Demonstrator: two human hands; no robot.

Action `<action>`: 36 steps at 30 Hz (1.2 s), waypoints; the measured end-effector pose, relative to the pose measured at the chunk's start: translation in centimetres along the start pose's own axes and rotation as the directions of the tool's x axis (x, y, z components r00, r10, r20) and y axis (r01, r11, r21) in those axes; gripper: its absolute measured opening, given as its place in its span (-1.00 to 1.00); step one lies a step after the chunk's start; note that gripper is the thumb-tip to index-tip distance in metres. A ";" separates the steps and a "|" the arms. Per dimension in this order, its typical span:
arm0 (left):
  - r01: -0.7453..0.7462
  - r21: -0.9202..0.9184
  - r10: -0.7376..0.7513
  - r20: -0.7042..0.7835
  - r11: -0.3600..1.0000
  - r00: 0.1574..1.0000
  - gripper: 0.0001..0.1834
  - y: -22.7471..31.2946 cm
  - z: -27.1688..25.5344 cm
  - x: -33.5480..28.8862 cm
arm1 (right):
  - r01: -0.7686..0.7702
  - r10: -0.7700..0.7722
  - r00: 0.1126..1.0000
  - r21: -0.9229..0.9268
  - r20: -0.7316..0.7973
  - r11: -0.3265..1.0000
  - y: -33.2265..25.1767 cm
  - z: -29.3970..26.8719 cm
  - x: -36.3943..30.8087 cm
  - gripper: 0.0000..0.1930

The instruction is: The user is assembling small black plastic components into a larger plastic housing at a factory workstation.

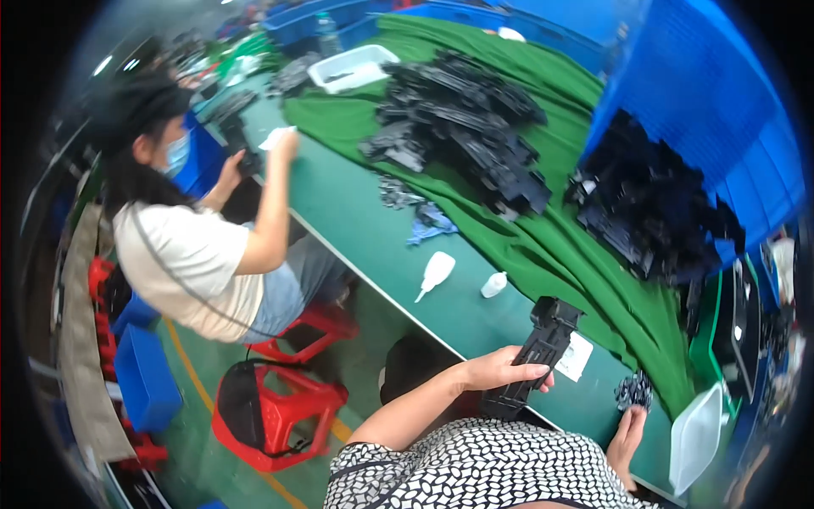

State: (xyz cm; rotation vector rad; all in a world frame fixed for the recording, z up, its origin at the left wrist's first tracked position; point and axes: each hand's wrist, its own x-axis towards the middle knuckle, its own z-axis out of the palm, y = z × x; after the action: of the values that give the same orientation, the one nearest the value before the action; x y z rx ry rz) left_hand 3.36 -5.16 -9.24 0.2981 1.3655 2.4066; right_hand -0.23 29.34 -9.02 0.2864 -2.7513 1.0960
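Observation:
My left hand (502, 370) is closed round a long black plastic part (543, 343), tilted over the near edge of the green table. Its thumb lies across the part's face. At the right, my right hand (626, 437) grips a crumpled black-and-white rag (633, 391) by its lower side, close to the tabletop. A printed white paper (576, 356) lies just beyond the black part. Farther left on the table are a white squeeze bottle with a thin nozzle (437, 272), lying down, and a small white bottle (494, 284).
Black parts (458, 119) are heaped on a green cloth (339, 119); more spill from a tipped blue crate (704, 102). A white tray (695, 437) stands at right. A masked co-worker (191, 246) sits left, holding a white cloth. Red stools (284, 416) stand on the floor.

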 end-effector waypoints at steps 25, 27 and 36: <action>0.229 -0.295 -0.265 -0.086 0.928 0.960 -0.63 1.8 0.1 1.1 | -0.142 0.141 0.989 -0.452 -0.035 0.881 -2.9 1.8 -0.3 -0.90; 0.276 -0.196 -0.290 -0.051 0.941 0.956 -0.57 1.1 0.2 1.5 | -0.246 0.226 0.969 -0.412 -0.097 0.877 -3.7 1.0 -1.2 -0.88; 0.404 -0.175 -0.440 -0.358 0.898 0.823 -0.61 2.4 0.8 3.4 | -0.559 0.452 0.724 -0.058 -0.521 0.827 0.8 -3.8 -1.6 -0.83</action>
State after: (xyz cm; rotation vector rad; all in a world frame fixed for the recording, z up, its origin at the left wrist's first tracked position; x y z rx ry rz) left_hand 0.08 -4.31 -6.70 -0.4947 1.2954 2.1993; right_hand 1.49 32.75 -7.20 -0.7334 -2.4774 0.7969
